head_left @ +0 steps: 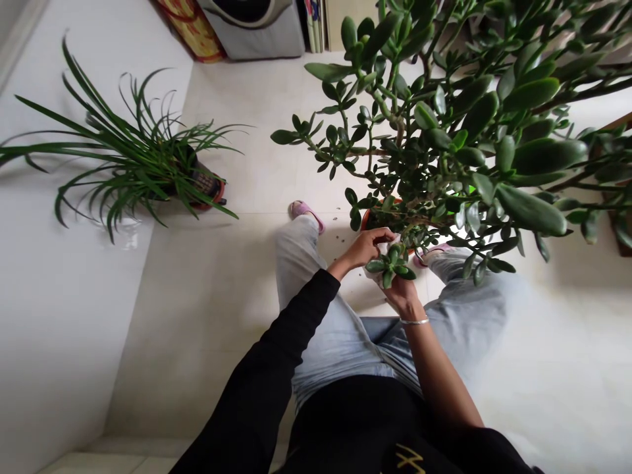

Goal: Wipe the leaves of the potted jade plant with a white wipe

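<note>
Silver-coloured metal bangle (pixel 415 322) on right wrist. Right hand (pixel 403 293) partly behind leaves; finger opening and hold cannot be told. Left hand (pixel 366 249): fingers curled nearly closed on crumpled whitish cloth (pixel 384 248), at low foliage of large, fleshy-leaved green plant (pixel 530 158). Its round, orange-rimmed pot (pixel 365 220) stands between the feet. Farther, left: strap-leaved green plant (pixel 133 161). Farthest: boxy grey appliance (pixel 289 33).

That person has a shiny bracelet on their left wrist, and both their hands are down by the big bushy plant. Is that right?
Not quite: in the head view, the shiny bracelet is on the right wrist, not the left. The left hand and right hand are both down by the big bushy plant.
</note>
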Available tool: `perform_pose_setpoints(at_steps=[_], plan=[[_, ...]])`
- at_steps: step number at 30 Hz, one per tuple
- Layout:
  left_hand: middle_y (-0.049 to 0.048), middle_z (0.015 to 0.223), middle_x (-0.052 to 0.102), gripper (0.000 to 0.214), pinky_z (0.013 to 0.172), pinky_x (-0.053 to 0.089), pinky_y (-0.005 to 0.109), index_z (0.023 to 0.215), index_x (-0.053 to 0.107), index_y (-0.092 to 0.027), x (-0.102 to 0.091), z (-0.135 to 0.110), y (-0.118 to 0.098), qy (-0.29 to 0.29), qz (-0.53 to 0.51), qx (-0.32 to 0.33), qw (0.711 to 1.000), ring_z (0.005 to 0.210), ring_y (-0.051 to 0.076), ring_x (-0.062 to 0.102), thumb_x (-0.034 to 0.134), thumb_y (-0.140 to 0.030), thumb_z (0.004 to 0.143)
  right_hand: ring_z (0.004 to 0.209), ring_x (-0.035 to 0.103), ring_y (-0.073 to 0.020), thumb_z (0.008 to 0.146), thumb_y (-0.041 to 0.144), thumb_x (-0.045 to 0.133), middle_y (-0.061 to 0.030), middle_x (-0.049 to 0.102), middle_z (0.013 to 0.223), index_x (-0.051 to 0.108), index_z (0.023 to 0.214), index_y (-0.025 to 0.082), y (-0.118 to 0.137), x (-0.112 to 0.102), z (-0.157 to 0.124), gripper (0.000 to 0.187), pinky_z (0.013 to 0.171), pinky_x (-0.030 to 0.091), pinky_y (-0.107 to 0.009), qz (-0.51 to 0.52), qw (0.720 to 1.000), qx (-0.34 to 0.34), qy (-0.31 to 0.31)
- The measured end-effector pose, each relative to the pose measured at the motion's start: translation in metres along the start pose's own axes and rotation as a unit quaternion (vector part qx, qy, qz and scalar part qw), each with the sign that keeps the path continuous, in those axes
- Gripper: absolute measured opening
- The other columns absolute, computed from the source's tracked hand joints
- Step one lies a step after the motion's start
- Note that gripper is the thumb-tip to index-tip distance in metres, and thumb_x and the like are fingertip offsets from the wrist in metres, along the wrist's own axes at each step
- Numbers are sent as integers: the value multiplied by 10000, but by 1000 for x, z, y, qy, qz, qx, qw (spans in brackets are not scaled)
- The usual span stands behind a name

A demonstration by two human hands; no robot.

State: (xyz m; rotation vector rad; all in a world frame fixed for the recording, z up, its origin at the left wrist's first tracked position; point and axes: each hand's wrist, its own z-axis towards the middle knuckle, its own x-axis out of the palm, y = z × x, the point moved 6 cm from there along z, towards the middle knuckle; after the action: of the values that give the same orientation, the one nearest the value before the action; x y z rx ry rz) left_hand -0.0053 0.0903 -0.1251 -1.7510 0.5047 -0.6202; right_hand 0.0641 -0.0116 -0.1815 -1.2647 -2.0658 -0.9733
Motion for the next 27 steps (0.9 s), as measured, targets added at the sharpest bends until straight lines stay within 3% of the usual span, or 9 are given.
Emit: perform_pose_setpoints(at_steps=[9, 14, 17, 21, 27], plan=[[19, 966, 792, 423, 849, 507, 259, 1008, 788, -148, -10, -1, 6, -74, 72, 22, 994, 883, 154, 688, 546, 1, 695, 876, 723, -175, 774, 253, 839, -5, 741, 912, 671, 973, 276, 1, -2, 0, 262, 782, 697, -348, 9, 1000, -1, 5], [41, 992, 806, 283, 913, 519, 288, 958, 789, -170, -29, -8, 9, -169, 43, 51, 983, 959, 185, 707, 632, -66, 747, 877, 722, -177, 783, 236, 813, -2, 745, 935, 674, 994, 284, -2, -8, 1, 257, 781, 692, -339, 10, 1000, 5, 0], [52, 955, 800, 134, 871, 534, 291, 900, 781, -173, -34, -13, 10, -181, 8, 62, 981, 924, 192, 702, 749, -214, 776, 842, 711, -172, 801, 259, 790, -9, 751, 957, 680, 1016, 287, -4, -12, 2, 243, 768, 687, -339, 11, 1000, 10, -5], [52, 929, 791, 249, 824, 534, 278, 894, 779, -175, -36, -23, 22, -196, -38, 50, 979, 866, 174, 686, 827, -382, 764, 795, 692, -159, 837, 285, 750, -8, 749, 956, 682, 1017, 281, -5, -15, 2, 192, 766, 677, -338, 11, 1000, 14, -5], [28, 864, 737, 240, 727, 491, 241, 887, 732, -178, -47, -32, 47, -255, -83, 40, 963, 770, 127, 624, 782, -399, 809, 920, 719, -201, 856, 302, 734, -23, 758, 977, 681, 986, 280, -2, -11, -2, 142, 825, 668, -389, 2, 1000, 10, 3]])
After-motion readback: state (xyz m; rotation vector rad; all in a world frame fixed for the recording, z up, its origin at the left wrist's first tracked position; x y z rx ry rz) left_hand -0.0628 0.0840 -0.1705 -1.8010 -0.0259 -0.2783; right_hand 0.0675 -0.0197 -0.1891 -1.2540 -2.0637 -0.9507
